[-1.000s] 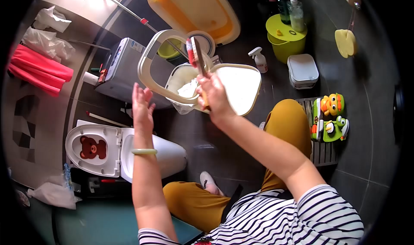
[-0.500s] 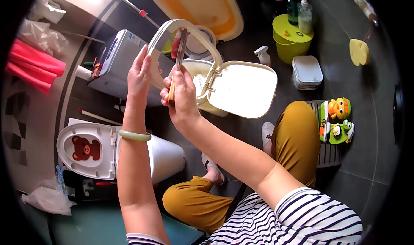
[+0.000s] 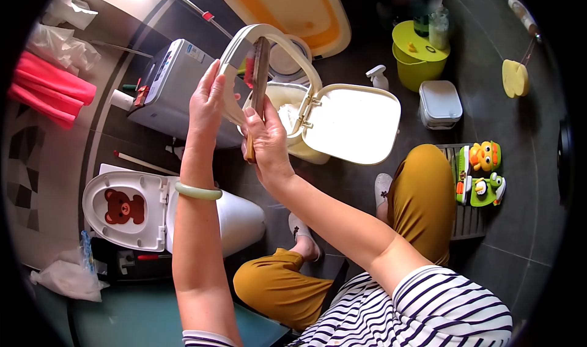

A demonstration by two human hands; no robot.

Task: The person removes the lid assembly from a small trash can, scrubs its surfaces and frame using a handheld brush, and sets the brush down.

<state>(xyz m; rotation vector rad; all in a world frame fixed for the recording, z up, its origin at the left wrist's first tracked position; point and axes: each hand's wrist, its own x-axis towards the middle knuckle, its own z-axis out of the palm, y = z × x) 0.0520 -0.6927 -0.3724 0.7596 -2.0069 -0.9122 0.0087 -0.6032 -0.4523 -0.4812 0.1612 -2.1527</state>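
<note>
The white rim frame (image 3: 292, 48) of a flip-lid bin stands raised, with its square lid (image 3: 354, 124) hanging open on hinges to the right. My left hand (image 3: 206, 105) grips the frame's left side, thumb and fingers around its edge. In my right hand (image 3: 270, 144) is a long wooden-handled brush (image 3: 260, 72), held upright and reaching across the frame's opening. Its bristles are hard to make out at this angle. Below the frame is the cream bin body (image 3: 310, 152), with something white inside.
To the left are a grey appliance (image 3: 168, 96) and a white toilet-shaped potty with a bear lid (image 3: 124, 207). A yellow-green bucket (image 3: 420, 66), spray bottle (image 3: 378, 77) and white tub (image 3: 440, 102) stand at right. Duck and frog toys (image 3: 483, 173) lie on a floor grate.
Both hands have shifted slightly right in view with the frame and lid, as has the whole scene. The brush has turned a little against the frame. Both grips stay the same.
</note>
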